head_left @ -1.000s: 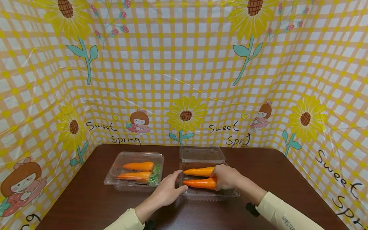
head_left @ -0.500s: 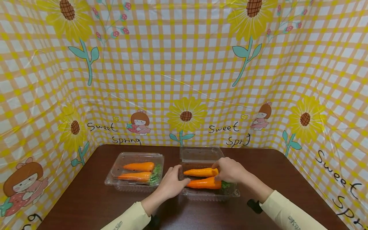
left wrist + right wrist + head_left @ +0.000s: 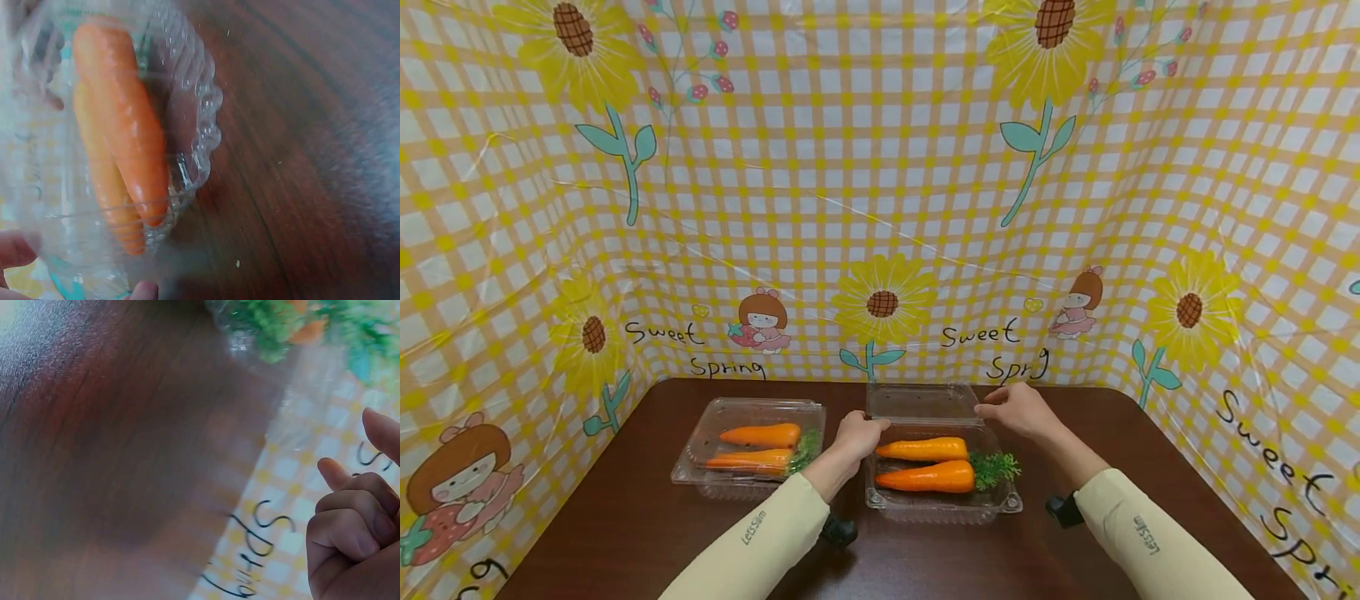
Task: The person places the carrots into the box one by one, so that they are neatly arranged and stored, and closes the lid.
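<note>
Two orange carrots with green leafy tops lie side by side in a clear plastic clamshell box. Its clear lid is folded back, away from the person. My left hand is at the box's left side near the hinge, thumb and a finger apart in the left wrist view. At the lid's right edge is my right hand. The right wrist view has its thumb and index finger apart, the other fingers curled, with nothing visible between them. Whether either hand touches the plastic is hard to tell.
To the left stands a second clamshell box, lid down, with two more carrots inside. Both boxes are on a dark brown table. A yellow checked cloth with sunflowers rises around the back and sides.
My right hand has left the carrots and moved up to the lid's right edge, uncovering their leafy tops. My left hand has slid from the box's front left up toward the hinge.
</note>
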The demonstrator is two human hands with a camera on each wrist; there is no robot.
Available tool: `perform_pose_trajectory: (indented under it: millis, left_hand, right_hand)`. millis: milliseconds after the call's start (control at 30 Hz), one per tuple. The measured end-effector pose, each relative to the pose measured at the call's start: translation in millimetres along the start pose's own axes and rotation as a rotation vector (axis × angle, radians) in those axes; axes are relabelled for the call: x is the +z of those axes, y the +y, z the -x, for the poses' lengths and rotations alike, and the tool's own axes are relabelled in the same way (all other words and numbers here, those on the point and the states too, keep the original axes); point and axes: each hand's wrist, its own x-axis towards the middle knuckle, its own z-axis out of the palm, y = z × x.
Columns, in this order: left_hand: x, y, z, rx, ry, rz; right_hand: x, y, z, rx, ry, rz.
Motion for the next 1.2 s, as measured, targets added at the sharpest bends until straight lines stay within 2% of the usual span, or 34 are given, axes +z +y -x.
perform_pose_trajectory:
  millis: [100, 233, 400, 567, 733, 1000, 1200]
  left_hand:
    - [0.8, -1.2, -8.8, -0.026, -0.003, 0.032]
    - [1.8, -2.2, -16.9, -0.010, -0.001, 0.031]
    - [2.8, -2.4, -19.7, 0.012, 0.015, 0.020]
    - [3.0, -2.4, -20.7, 0.019, 0.027, 0.005]
    - [1.7, -2.0, -22.1, 0.036, 0.056, -0.005]
    - [-0.1, 11.4, -20.4, 0.136, 0.158, -0.073]
    - [-5.0, 25.4, -14.4, 0.274, 0.241, -0.131]
  right_hand:
    - [4.5, 5.1, -5.0, 0.025, -0.006, -0.036]
    - [11.6, 11.5, -11.8, 0.078, -0.048, -0.109]
    - [16.9, 17.1, -16.9, 0.114, -0.095, -0.190]
    - [18.0, 18.3, -18.0, 0.130, -0.087, -0.239]
    - [18.5, 19.4, -19.8, 0.150, -0.040, -0.293]
    - [13.2, 19.8, -16.2, 0.155, 0.032, -0.347]
    - [2.6, 9.6, -3.5, 0.131, 0.074, -0.343]
